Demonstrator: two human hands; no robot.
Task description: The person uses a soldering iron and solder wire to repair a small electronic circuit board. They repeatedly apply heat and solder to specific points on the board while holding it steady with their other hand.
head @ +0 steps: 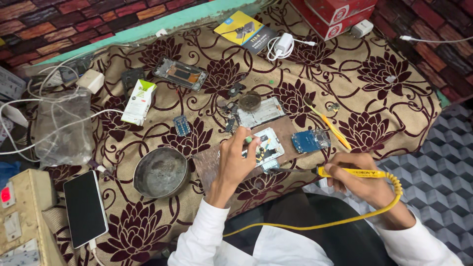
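My right hand [362, 180] grips a yellow soldering iron [345, 172] whose dark tip points left toward an opened phone body [268, 148] lying on a brown board [290, 129]. My left hand [236, 160] rests on that phone's left side, pinching a small green-tipped piece between thumb and finger. A blue circuit board [310, 141] lies just right of the phone. The iron's yellow cord [315, 225] loops back across my lap.
A round metal dish [161, 172] sits left of my left hand. A white phone [84, 208] charges at the lower left. Another phone frame [180, 74], a white box [139, 102], yellow tweezers [332, 127], a charger [284, 44] and red boxes [340, 15] lie on the floral cloth.
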